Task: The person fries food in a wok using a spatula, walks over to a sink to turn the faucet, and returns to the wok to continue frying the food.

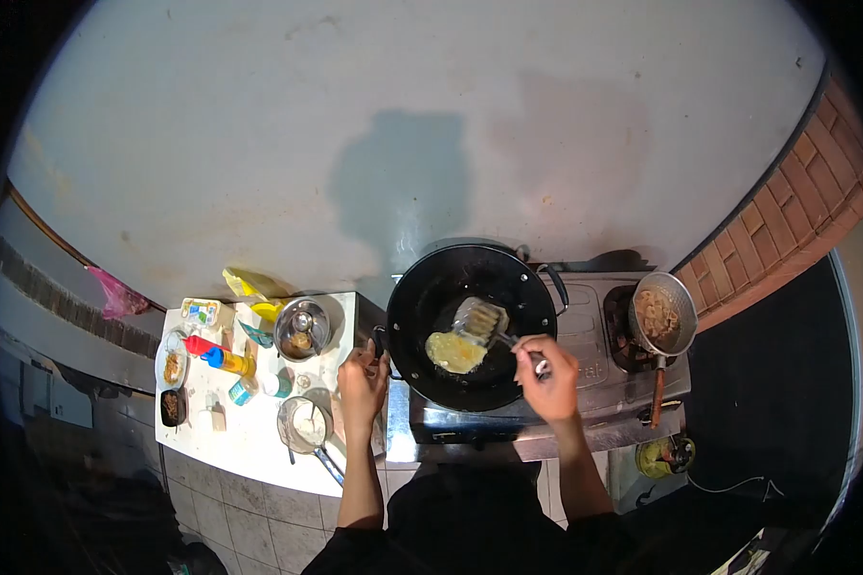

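A large black wok [422, 278] sits on the stove, with a side handle at its left and another at its right. My left hand [361, 385] is closed at the left handle. My right hand [549, 376] is wrapped around the handle of a slotted turner [479, 319], whose metal head is inside the wok. Beside and partly under the turner's edge lies a pale yellow, egg-like fried piece [454, 354]. Whether the turner's head carries any food cannot be made out clearly.
A saucepan [680, 337] of cooked food stands on the right burner, its wooden handle toward me. The white table [249, 455] at left holds a metal bowl [302, 329], a strainer-like pan [303, 425], red and yellow squeeze bottles [230, 361] and a plate [170, 363].
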`<action>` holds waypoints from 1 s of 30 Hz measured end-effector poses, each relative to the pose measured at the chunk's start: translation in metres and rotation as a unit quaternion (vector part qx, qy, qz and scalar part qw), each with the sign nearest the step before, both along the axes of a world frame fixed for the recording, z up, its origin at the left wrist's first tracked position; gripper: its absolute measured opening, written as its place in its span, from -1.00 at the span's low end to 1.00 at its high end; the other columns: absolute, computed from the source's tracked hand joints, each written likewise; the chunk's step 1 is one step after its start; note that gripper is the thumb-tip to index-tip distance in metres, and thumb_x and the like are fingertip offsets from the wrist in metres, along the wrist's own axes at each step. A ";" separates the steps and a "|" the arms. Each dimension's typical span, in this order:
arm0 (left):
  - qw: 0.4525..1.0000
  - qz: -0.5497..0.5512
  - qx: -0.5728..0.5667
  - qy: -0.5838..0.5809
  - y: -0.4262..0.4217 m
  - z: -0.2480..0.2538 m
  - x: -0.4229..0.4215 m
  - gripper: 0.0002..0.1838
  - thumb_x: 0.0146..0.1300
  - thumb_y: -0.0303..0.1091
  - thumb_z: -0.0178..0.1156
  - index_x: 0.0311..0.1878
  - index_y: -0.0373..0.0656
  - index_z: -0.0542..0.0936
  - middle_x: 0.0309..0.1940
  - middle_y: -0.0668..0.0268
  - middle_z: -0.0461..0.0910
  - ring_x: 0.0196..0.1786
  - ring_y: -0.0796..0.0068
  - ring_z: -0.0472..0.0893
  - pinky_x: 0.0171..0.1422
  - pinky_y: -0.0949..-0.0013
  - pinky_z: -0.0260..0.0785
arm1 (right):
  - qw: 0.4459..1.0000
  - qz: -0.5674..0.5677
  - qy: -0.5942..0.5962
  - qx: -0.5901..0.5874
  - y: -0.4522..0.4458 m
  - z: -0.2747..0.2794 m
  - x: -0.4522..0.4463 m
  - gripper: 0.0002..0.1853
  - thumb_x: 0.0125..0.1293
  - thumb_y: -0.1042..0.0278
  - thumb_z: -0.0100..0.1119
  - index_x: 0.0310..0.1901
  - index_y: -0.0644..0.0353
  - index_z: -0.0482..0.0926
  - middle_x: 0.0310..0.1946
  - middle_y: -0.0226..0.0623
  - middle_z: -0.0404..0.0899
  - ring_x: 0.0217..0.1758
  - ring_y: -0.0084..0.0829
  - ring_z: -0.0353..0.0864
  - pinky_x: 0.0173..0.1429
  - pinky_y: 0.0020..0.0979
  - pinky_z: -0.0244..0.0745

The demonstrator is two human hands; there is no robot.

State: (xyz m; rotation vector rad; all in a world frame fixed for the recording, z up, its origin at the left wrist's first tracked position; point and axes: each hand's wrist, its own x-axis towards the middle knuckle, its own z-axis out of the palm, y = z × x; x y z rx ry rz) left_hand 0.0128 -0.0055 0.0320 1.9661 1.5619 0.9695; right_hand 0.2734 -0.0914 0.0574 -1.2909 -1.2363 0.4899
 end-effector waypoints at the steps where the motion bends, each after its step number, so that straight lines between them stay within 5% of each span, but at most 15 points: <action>1: 1.000 0.000 0.003 0.000 0.000 -0.001 0.000 -0.72 0.20 -0.50 0.26 -0.06 -0.47 0.61 -0.42 0.05 0.61 -0.46 0.28 0.65 -0.35 0.34 0.48 | 1.000 0.014 -0.016 0.017 0.002 -0.006 -0.005 -0.92 0.25 0.63 0.20 -0.29 0.34 0.47 -0.38 -0.20 0.60 -0.45 -0.47 0.62 -0.36 -0.49 0.46; 3: 1.000 0.004 0.007 0.001 -0.001 -0.003 0.000 -0.73 0.20 -0.49 0.27 -0.07 -0.47 0.61 -0.41 0.06 0.61 -0.46 0.29 0.66 -0.36 0.36 0.48 | 0.999 0.048 0.010 -0.020 0.000 -0.012 -0.013 -0.91 0.26 0.64 0.19 -0.27 0.35 0.46 -0.37 -0.21 0.60 -0.45 -0.49 0.62 -0.37 -0.48 0.46; 8: 1.000 0.007 0.023 0.017 0.000 -0.003 0.000 -0.74 0.21 -0.49 0.27 -0.10 -0.50 0.59 -0.39 0.04 0.63 -0.44 0.29 0.68 -0.36 0.36 0.49 | 0.995 0.069 -0.070 -0.010 0.003 -0.019 -0.021 -0.85 0.23 0.61 0.23 -0.22 0.31 0.44 -0.36 -0.08 0.57 -0.35 -0.15 0.64 -0.29 -0.34 0.50; 12: 1.000 0.008 -0.007 -0.023 0.001 -0.009 -0.002 -0.73 0.21 -0.49 0.27 -0.10 -0.51 0.59 -0.40 0.03 0.63 -0.43 0.30 0.69 -0.36 0.36 0.49 | 0.994 0.056 -0.095 -0.007 0.008 -0.022 -0.018 -0.83 0.23 0.60 0.25 -0.21 0.32 0.44 -0.35 -0.07 0.58 -0.35 -0.15 0.65 -0.29 -0.32 0.51; 14: 0.999 0.015 -0.004 -0.035 0.001 -0.009 -0.002 -0.76 0.21 -0.49 0.27 -0.14 -0.51 0.59 -0.41 0.04 0.63 -0.42 0.29 0.69 -0.35 0.37 0.49 | 0.992 0.047 -0.117 0.016 0.011 -0.022 -0.018 -0.87 0.24 0.66 0.21 -0.26 0.36 0.43 -0.36 -0.16 0.57 -0.42 -0.45 0.58 -0.33 -0.46 0.47; 17: 0.999 0.014 0.037 0.003 -0.002 0.000 0.002 -0.78 0.20 -0.49 0.27 -0.20 -0.52 0.59 -0.41 0.03 0.63 -0.42 0.26 0.69 -0.34 0.35 0.49 | 0.995 0.047 -0.082 0.017 0.011 -0.023 -0.015 -0.89 0.26 0.66 0.19 -0.26 0.36 0.44 -0.36 -0.17 0.57 -0.48 -0.50 0.56 -0.40 -0.49 0.44; 18: 0.999 0.016 0.038 0.003 0.000 0.000 0.001 -0.78 0.20 -0.49 0.27 -0.20 -0.52 0.59 -0.41 0.03 0.63 -0.42 0.26 0.69 -0.34 0.35 0.49 | 0.997 0.041 -0.061 -0.005 0.009 -0.021 -0.010 -0.86 0.25 0.59 0.25 -0.23 0.33 0.47 -0.36 -0.13 0.58 -0.43 -0.31 0.63 -0.40 -0.40 0.50; 25: 0.999 0.011 0.042 0.019 0.003 -0.010 -0.002 -0.77 0.19 -0.47 0.28 -0.20 -0.50 0.60 -0.41 0.00 0.62 -0.43 0.18 0.68 -0.32 0.30 0.49 | 0.999 -0.010 -0.048 -0.018 0.003 -0.015 0.010 -0.88 0.30 0.56 0.21 -0.19 0.33 0.47 -0.34 -0.21 0.59 -0.52 -0.50 0.60 -0.55 -0.51 0.46; 30: 0.999 0.012 0.046 0.003 0.004 -0.008 0.001 -0.78 0.19 -0.46 0.28 -0.23 -0.48 0.60 -0.42 -0.01 0.62 -0.41 0.14 0.69 -0.31 0.28 0.49 | 0.998 -0.023 0.009 -0.053 -0.008 -0.029 0.002 -0.90 0.31 0.53 0.22 -0.25 0.36 0.50 -0.55 -0.28 0.53 -0.64 -0.62 0.51 -0.60 -0.55 0.35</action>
